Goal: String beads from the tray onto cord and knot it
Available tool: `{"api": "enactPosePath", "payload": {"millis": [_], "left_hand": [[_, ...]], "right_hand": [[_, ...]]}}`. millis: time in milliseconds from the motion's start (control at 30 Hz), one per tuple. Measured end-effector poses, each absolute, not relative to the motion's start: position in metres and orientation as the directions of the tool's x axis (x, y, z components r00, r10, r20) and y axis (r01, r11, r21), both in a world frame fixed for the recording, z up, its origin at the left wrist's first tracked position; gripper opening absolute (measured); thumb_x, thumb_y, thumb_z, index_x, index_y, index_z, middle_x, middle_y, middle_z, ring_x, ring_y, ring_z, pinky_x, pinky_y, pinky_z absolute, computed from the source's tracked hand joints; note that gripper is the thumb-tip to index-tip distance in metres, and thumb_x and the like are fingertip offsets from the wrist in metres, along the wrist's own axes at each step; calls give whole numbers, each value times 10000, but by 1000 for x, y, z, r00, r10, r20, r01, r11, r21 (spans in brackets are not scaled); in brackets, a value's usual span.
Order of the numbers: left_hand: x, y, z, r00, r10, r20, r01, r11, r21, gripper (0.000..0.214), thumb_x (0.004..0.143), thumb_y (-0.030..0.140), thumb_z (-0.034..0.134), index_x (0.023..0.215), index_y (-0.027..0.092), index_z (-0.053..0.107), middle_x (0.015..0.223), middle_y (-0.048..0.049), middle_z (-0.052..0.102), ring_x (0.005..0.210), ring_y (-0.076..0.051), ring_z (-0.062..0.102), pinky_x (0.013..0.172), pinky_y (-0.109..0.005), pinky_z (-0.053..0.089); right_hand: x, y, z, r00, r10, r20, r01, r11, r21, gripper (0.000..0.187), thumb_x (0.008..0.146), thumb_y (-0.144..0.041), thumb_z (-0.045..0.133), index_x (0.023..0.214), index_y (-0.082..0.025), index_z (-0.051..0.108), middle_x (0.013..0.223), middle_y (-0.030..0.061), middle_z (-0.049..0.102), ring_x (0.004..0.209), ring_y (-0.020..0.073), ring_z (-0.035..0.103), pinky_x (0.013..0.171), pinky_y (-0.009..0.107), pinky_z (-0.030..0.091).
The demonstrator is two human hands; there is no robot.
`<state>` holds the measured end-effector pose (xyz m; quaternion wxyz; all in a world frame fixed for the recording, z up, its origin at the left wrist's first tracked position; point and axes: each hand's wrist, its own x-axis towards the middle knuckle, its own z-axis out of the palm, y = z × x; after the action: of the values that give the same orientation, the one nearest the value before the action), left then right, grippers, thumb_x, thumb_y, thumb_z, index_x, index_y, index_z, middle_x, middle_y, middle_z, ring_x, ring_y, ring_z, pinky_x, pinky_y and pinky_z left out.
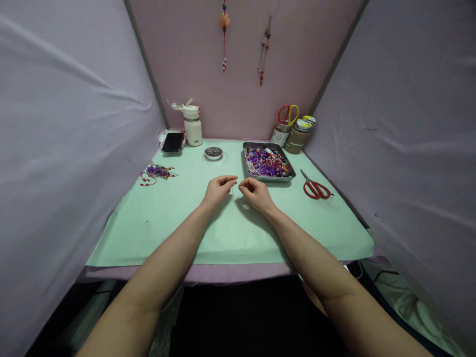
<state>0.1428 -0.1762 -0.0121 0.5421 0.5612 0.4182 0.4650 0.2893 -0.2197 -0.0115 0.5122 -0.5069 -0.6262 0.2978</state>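
Note:
Over the middle of the green tabletop (223,238), my left hand (220,189) and my right hand (256,193) face each other, fingertips a small gap apart. Both pinch a thin, pale thread (233,192), whose loose loop hangs below the fingers. Whether a bead sits at the fingertips is too small to tell. Just beyond my right hand stands a metal tray (260,178) heaped with purple, red and clear beads (262,161). To the right of it, scissors with red handles (316,190) lie on the table.
Beaded strings in purple and red (159,171) lie at left. Along the back are a phone (173,142), a cream bottle (193,130), a round tin (213,153), a can holding scissors (280,135) and a brown jar (297,139). Two beaded pendants (224,21) hang on the back wall.

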Motion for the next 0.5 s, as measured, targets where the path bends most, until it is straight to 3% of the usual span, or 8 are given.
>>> {"api": "enactPosePath", "payload": {"millis": [233,500], "left_hand": [[141,-173,-13,255,967,21,-158,21,987,333,630,356,723,885,142,717,801,-49,668,615,-79,472,597,-233,373],[141,-178,-7,354,935,31,-51,-13,999,238,664,344,679,818,162,674,707,-7,596,582,-80,440,551,-224,343]], "right_hand": [[289,-223,-8,-22,944,330,278,323,-905,128,764,-301,584,725,-180,582,649,-17,547,603,114,455,589,253,360],[294,-214,-15,105,930,351,218,323,-921,178,789,-327,569,905,-194,589,760,-5,577,648,126,488,630,265,399]]}}
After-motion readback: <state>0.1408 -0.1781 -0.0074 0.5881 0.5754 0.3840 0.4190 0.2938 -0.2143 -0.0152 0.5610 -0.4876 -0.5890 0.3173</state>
